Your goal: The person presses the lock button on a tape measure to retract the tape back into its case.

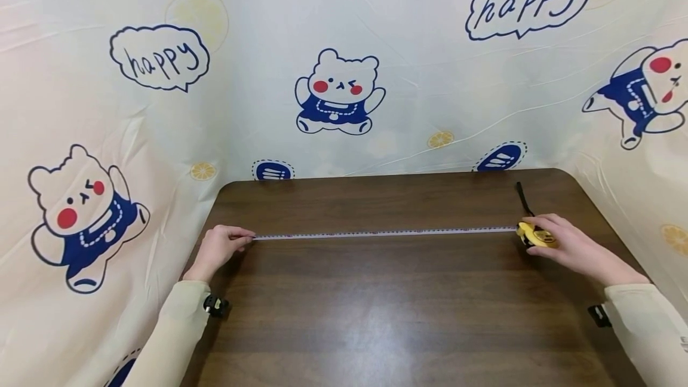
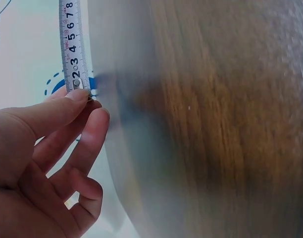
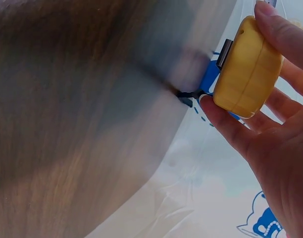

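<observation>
A tape measure with a yellow case (image 1: 537,236) is gripped by my right hand (image 1: 571,245) on the right side of the table. Its white blade (image 1: 384,233) stretches in a nearly straight line across to my left hand (image 1: 217,248), whose thumb and forefinger pinch the free end. In the left wrist view the blade (image 2: 72,47) shows numbers from about 2 to 8, with the thumb at the metal end hook. The right wrist view shows the yellow case (image 3: 250,69) between thumb and fingers. A black strap (image 1: 521,197) trails from the case toward the back.
A dark brown wooden table (image 1: 344,297) with rounded back corners lies below. Pale cloth (image 1: 408,94) printed with bears and "happy" bubbles hangs at the back and both sides. Each wrist carries a small black device, one at the left cuff (image 1: 216,305).
</observation>
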Available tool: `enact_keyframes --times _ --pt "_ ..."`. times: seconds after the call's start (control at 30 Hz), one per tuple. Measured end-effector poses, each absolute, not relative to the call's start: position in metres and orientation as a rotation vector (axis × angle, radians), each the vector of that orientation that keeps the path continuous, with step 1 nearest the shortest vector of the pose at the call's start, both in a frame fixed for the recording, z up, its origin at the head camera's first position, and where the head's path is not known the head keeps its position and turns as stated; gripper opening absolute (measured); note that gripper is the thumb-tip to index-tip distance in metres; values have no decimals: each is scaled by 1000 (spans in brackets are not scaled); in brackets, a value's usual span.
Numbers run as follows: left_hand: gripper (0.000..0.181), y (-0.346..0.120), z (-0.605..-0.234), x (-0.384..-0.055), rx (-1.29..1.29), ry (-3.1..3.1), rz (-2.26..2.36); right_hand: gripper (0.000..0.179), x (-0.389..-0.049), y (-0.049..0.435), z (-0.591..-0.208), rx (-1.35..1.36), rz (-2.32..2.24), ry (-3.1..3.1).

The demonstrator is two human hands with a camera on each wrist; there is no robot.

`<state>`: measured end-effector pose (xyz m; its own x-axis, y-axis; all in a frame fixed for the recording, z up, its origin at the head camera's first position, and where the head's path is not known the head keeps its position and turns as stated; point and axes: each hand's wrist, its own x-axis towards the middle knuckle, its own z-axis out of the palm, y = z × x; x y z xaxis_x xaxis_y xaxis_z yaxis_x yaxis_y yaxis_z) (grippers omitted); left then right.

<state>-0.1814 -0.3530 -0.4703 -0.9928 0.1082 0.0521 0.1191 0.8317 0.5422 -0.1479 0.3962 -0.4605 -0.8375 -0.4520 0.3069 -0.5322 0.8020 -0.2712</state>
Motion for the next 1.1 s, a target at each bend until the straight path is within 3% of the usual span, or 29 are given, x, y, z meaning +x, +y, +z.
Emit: enact_keyframes --times 1.1 --pt "13 -331 -477 -189 -215 -3018 -935 64 -151 374 -451 782 493 -2861"
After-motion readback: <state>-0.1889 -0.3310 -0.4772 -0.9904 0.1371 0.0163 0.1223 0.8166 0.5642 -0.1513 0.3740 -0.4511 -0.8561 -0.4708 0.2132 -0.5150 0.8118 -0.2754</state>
